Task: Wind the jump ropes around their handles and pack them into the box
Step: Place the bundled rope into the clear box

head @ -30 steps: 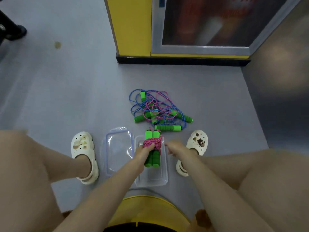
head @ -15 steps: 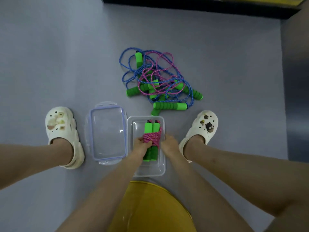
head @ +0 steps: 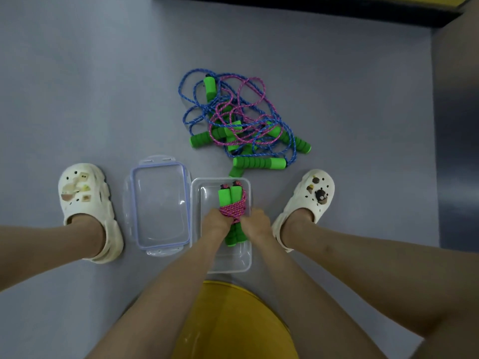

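Inside the clear plastic box (head: 223, 261), the green-handled jump rope wound in pink cord (head: 231, 200) now sits lower than a second ago, with the left hand (head: 216, 225) and right hand (head: 255, 224) still gripping its sides. One rope is nearly packed; the tangled loose ropes (head: 238, 120) at 12 o'clock wait.

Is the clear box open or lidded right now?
Open. Its lid lies flat on the floor left of the box, and the wound rope bundle sits inside through the uncovered top.

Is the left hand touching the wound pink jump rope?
Touching. The head view shows the left hand holding the wound pink jump rope at its cord wrap, with no gap.
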Demonstrator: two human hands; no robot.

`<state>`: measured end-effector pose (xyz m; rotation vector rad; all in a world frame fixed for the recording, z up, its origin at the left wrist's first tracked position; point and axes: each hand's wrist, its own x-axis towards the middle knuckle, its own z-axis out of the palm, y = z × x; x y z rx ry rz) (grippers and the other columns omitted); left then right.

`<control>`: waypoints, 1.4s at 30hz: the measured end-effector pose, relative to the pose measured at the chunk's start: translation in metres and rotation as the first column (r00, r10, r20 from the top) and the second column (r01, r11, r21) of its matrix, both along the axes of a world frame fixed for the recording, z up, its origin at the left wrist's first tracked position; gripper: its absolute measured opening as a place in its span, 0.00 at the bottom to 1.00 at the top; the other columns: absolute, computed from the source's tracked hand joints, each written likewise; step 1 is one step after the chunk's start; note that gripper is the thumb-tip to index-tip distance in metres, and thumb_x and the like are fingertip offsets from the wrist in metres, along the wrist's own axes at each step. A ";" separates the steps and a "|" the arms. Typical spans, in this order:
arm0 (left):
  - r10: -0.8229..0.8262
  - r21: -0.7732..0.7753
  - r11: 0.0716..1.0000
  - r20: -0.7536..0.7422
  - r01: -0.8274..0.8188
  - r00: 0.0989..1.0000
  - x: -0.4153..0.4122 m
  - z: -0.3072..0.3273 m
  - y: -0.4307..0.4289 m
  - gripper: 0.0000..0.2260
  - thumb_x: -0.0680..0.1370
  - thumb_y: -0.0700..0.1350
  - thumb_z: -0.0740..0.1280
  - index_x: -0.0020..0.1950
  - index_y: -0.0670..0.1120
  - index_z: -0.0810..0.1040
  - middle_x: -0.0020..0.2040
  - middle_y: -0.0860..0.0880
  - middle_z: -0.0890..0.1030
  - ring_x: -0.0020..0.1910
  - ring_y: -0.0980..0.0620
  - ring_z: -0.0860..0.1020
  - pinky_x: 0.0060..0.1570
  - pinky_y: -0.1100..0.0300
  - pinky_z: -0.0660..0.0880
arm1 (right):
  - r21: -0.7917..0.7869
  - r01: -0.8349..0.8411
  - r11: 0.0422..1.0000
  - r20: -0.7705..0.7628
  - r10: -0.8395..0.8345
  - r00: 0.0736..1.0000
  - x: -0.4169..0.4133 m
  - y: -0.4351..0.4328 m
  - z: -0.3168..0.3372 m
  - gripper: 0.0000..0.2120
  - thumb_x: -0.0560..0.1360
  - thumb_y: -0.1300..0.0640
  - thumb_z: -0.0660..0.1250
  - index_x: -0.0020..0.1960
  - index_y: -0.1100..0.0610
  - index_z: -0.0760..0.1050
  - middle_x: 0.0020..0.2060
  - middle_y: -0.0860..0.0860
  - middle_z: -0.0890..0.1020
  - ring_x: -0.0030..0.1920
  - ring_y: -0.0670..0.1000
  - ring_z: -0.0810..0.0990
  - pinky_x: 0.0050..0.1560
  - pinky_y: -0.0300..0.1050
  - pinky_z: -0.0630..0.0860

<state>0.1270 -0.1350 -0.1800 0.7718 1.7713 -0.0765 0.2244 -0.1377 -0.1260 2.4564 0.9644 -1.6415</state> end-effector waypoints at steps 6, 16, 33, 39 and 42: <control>-0.217 -0.002 0.976 -0.019 0.217 0.976 -0.016 0.035 0.011 0.11 0.77 0.43 0.66 0.51 0.35 0.78 0.51 0.37 0.81 0.50 0.42 0.79 0.41 0.59 0.69 | 0.069 -0.157 0.985 0.037 0.155 0.987 -0.006 0.016 0.012 0.14 0.75 0.56 0.60 0.56 0.62 0.74 0.53 0.61 0.78 0.55 0.62 0.77 0.50 0.47 0.72; -0.325 0.312 0.889 -0.083 0.334 0.942 -0.034 0.074 0.097 0.05 0.74 0.38 0.66 0.49 0.43 0.78 0.48 0.40 0.81 0.51 0.41 0.79 0.49 0.54 0.74 | 0.109 -0.285 0.952 0.056 0.280 0.958 0.021 0.061 0.050 0.14 0.79 0.58 0.58 0.56 0.66 0.76 0.56 0.62 0.79 0.56 0.59 0.77 0.51 0.47 0.73; -0.784 0.119 0.049 -0.610 0.992 0.112 0.051 0.018 0.142 0.26 0.73 0.37 0.68 0.69 0.40 0.64 0.69 0.39 0.63 0.67 0.40 0.65 0.58 0.48 0.71 | 0.015 -0.343 0.939 0.032 0.342 0.939 0.045 0.078 0.002 0.19 0.81 0.55 0.54 0.62 0.69 0.71 0.62 0.64 0.74 0.62 0.61 0.73 0.54 0.47 0.69; -0.820 0.181 0.214 -0.500 0.960 0.277 0.042 0.040 0.148 0.19 0.75 0.40 0.67 0.64 0.40 0.71 0.65 0.40 0.66 0.64 0.39 0.68 0.56 0.49 0.71 | 0.113 -0.089 0.990 0.100 0.078 0.992 0.047 0.072 0.021 0.28 0.77 0.62 0.59 0.75 0.58 0.54 0.68 0.60 0.65 0.63 0.61 0.71 0.57 0.50 0.69; -0.838 0.310 0.343 -0.326 0.887 0.438 0.017 0.060 0.152 0.20 0.72 0.41 0.69 0.62 0.43 0.70 0.61 0.43 0.69 0.57 0.42 0.74 0.48 0.53 0.71 | 0.291 -0.063 0.955 0.238 -0.008 0.971 0.048 0.079 0.047 0.42 0.73 0.68 0.62 0.77 0.50 0.40 0.71 0.59 0.57 0.62 0.61 0.71 0.51 0.51 0.70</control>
